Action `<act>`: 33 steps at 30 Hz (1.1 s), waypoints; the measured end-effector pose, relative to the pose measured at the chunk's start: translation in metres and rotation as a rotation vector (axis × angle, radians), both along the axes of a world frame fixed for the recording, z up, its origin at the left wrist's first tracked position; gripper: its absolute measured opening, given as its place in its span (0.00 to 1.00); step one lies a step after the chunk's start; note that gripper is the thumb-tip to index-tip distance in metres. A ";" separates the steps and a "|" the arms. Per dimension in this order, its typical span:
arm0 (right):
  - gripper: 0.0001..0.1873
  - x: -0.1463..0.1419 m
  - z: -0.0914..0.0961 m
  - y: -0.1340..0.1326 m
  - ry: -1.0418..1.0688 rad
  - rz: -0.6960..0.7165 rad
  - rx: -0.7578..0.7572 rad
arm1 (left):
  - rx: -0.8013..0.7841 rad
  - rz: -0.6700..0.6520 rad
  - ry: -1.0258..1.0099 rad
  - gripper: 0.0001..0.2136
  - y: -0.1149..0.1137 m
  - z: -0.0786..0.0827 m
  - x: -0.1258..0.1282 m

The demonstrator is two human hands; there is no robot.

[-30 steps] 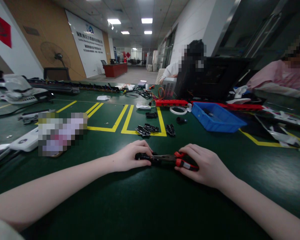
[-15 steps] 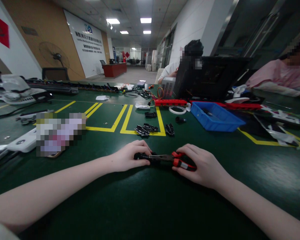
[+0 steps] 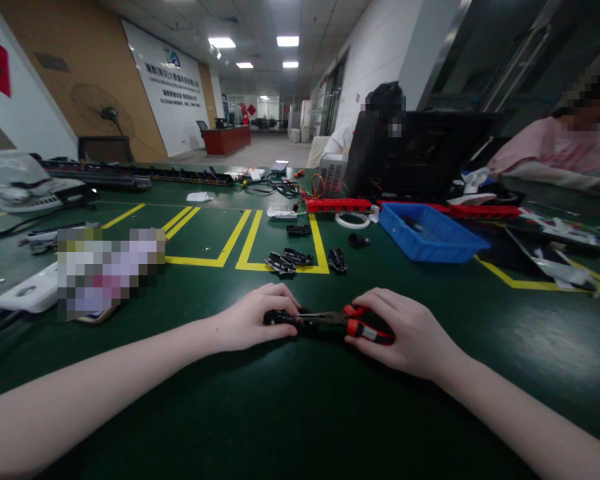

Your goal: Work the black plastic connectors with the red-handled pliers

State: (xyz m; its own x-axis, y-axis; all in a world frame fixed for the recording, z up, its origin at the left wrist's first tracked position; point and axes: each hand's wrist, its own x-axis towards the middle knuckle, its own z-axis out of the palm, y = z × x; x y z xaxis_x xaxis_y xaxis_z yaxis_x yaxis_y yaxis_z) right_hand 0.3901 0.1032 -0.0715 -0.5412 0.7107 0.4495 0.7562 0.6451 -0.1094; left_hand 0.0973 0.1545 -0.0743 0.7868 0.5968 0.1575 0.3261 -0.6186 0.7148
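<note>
Left hand (image 3: 257,319) pinched a black component (image 3: 281,319) at my twelve o'clock; at its three o'clock, my right hand (image 3: 407,331) gripped red-and-black needle-nose pliers (image 3: 360,330), their tips at the component.

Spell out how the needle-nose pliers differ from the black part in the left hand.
The needle-nose pliers have red-and-black handles; the black part shows no red. The right hand grips the pliers, while the left hand pinches the black part. The pliers look longer than the black part's visible portion. Both are hand-held over the green table.
</note>
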 end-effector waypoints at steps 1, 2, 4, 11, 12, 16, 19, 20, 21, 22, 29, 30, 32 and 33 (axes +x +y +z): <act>0.18 0.000 0.000 0.000 0.001 0.004 -0.001 | 0.000 -0.001 -0.004 0.05 0.000 0.000 0.000; 0.18 0.000 -0.001 0.000 0.002 0.007 -0.003 | 0.000 -0.001 -0.006 0.05 0.000 0.000 0.000; 0.18 0.001 -0.001 0.001 0.006 0.007 -0.013 | 0.006 -0.002 -0.011 0.05 0.000 0.000 0.000; 0.16 -0.003 -0.001 -0.004 0.012 -0.010 -0.055 | 0.007 -0.011 -0.038 0.05 0.001 0.000 0.000; 0.16 -0.004 -0.001 -0.004 0.011 -0.012 -0.055 | -0.002 -0.012 -0.042 0.05 0.001 0.000 0.000; 0.16 -0.006 0.000 -0.005 0.000 -0.015 -0.045 | -0.013 -0.017 -0.065 0.05 0.000 -0.001 0.000; 0.17 -0.006 -0.001 -0.003 -0.014 -0.010 -0.044 | -0.013 -0.012 -0.073 0.06 0.000 -0.003 0.000; 0.17 -0.005 -0.001 -0.003 -0.017 -0.008 -0.046 | -0.012 -0.008 -0.072 0.07 0.001 -0.004 0.000; 0.17 -0.005 -0.002 -0.002 -0.018 -0.006 -0.049 | -0.012 -0.003 -0.070 0.07 0.001 -0.004 0.000; 0.17 -0.005 -0.002 -0.002 -0.020 -0.006 -0.053 | -0.010 0.001 -0.066 0.08 0.001 -0.005 0.000; 0.17 0.000 -0.002 0.001 -0.012 0.003 -0.088 | -0.009 0.001 -0.038 0.07 0.002 -0.003 0.000; 0.17 0.001 -0.002 0.002 -0.009 0.002 -0.101 | -0.006 0.000 -0.037 0.07 0.002 -0.003 0.000; 0.18 0.003 -0.003 0.003 -0.004 0.000 -0.113 | 0.000 -0.005 -0.039 0.07 0.002 -0.003 0.000; 0.18 0.003 -0.003 0.003 -0.003 0.001 -0.113 | 0.003 -0.008 -0.041 0.07 0.002 -0.003 0.000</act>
